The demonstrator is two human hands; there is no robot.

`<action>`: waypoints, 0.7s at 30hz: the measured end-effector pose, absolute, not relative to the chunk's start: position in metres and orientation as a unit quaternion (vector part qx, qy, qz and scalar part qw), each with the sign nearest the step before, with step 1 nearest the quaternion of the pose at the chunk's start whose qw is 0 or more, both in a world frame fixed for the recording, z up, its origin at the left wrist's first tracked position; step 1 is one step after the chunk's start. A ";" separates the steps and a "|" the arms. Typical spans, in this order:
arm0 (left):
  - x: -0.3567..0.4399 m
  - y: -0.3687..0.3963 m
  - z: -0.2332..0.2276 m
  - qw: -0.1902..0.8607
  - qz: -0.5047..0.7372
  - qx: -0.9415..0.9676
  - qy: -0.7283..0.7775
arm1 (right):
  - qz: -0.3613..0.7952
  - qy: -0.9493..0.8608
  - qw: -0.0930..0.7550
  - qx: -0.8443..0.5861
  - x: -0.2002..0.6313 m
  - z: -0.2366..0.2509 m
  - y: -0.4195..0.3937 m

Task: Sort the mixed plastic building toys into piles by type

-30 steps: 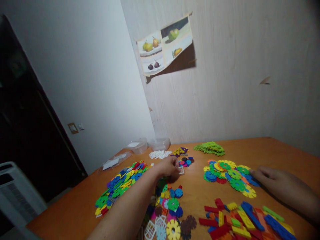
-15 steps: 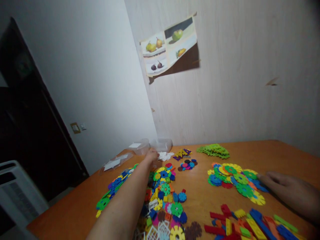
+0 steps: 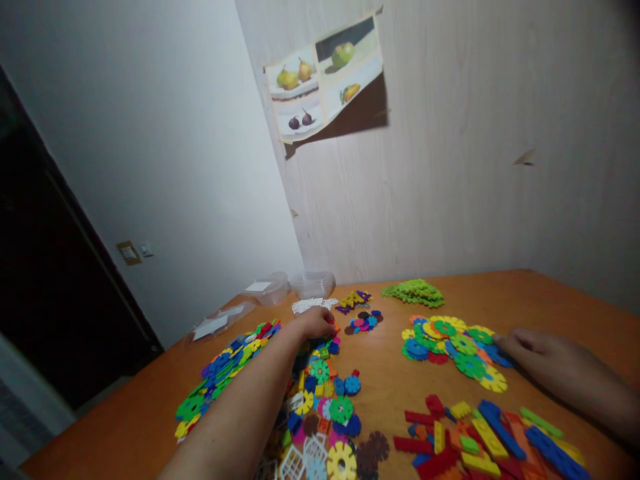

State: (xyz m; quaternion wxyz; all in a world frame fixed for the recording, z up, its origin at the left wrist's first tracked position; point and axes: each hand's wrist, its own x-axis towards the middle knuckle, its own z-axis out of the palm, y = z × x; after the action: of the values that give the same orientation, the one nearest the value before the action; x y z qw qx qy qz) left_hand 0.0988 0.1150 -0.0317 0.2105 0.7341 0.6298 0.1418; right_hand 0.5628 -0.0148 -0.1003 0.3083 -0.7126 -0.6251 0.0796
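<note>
Reaches with the left hand (image 3: 319,323) to the far end of a long mixed heap (image 3: 320,370) of coloured plastic pieces, spread down the middle of the orange-brown table (image 3: 383,387). Bends the fingers of that hand downward, just beside a few red and blue pieces; cannot tell whether gripping one or not (hidden, at the tips, behind the hand itself). Rests the right hand (image 3: 537,353) at the right edge of a pile of flower-shaped discs (image 3: 465,345), loosely curled, with thumb and forefinger toward the discs; cannot tell whether pinching one or merely touching. Shows, just beyond the left hand, a patch of white pieces (image 3: 315,304), and to the right of it a cluster of yellow and purple pieces (image 3: 355,300) above a group of small round pieces (image 3: 364,322). Has farther right, toward the wall, a stack of light-green pieces (image 3: 414,292). Includes, nearest on the right, a spread of long bricks (image 3: 487,437) in red, yellow, blue, orange and green. Has another multicoloured heap (image 3: 220,370) left of the forearm, partly covered by it, with clear plastic containers (image 3: 314,285) behind, at the far edge.
</note>
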 end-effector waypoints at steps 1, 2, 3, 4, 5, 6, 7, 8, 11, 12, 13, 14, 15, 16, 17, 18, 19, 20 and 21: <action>0.100 0.115 -0.031 0.208 0.137 0.737 0.629 | 0.105 -0.629 0.295 -0.712 0.563 -0.100 -0.015; 0.100 0.115 -0.031 0.206 0.133 0.739 0.627 | 0.126 -0.629 0.284 -0.712 0.562 -0.100 -0.016; 0.101 0.116 -0.031 0.205 0.129 0.742 0.626 | 0.138 -0.628 0.276 -0.714 0.562 -0.100 -0.016; 0.101 0.116 -0.031 0.203 0.126 0.744 0.624 | 0.137 -0.625 0.272 -0.719 0.562 -0.099 -0.017; 0.102 0.116 -0.031 0.201 0.123 0.746 0.622 | 0.134 -0.623 0.265 -0.724 0.561 -0.098 -0.017; 0.102 0.116 -0.031 0.200 0.122 0.748 0.621 | 0.132 -0.621 0.261 -0.727 0.560 -0.097 -0.018; 0.103 0.115 -0.032 0.198 0.121 0.749 0.620 | 0.130 -0.619 0.258 -0.730 0.559 -0.096 -0.019; 0.103 0.115 -0.032 0.196 0.121 0.750 0.620 | 0.129 -0.618 0.257 -0.732 0.558 -0.094 -0.019; 0.107 0.111 -0.034 0.190 0.126 0.749 0.622 | 0.125 -0.619 0.260 -0.731 0.556 -0.092 -0.020; 0.108 0.110 -0.034 0.188 0.129 0.749 0.622 | 0.124 -0.619 0.259 -0.731 0.555 -0.091 -0.021; 0.110 0.108 -0.034 0.186 0.133 0.748 0.623 | 0.124 -0.620 0.256 -0.731 0.555 -0.091 -0.021; 0.111 0.106 -0.033 0.183 0.136 0.748 0.623 | 0.126 -0.621 0.253 -0.731 0.555 -0.091 -0.020; 0.113 0.105 -0.032 0.181 0.139 0.748 0.624 | 0.126 -0.621 0.250 -0.732 0.554 -0.091 -0.020; 0.114 0.103 -0.031 0.179 0.141 0.747 0.624 | 0.127 -0.622 0.248 -0.732 0.554 -0.091 -0.020; 0.114 0.102 -0.030 0.179 0.143 0.747 0.625 | 0.127 -0.623 0.248 -0.731 0.554 -0.091 -0.020; 0.115 0.101 -0.029 0.180 0.144 0.746 0.625 | 0.125 -0.623 0.250 -0.731 0.554 -0.091 -0.020; 0.116 0.100 -0.028 0.183 0.143 0.745 0.625 | 0.123 -0.621 0.253 -0.732 0.553 -0.091 -0.021; 0.116 0.099 -0.027 0.187 0.141 0.745 0.625 | 0.122 -0.619 0.255 -0.733 0.553 -0.091 -0.021; 0.116 0.099 -0.027 0.190 0.140 0.744 0.626 | 0.122 -0.619 0.256 -0.732 0.553 -0.091 -0.021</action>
State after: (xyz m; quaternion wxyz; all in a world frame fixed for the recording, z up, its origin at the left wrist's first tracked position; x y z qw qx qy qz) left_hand 0.1161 0.0985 -0.0266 0.1898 0.7437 0.6257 0.1395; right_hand 0.5529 -0.0208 -0.0906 0.2563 -0.7322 -0.6190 0.1222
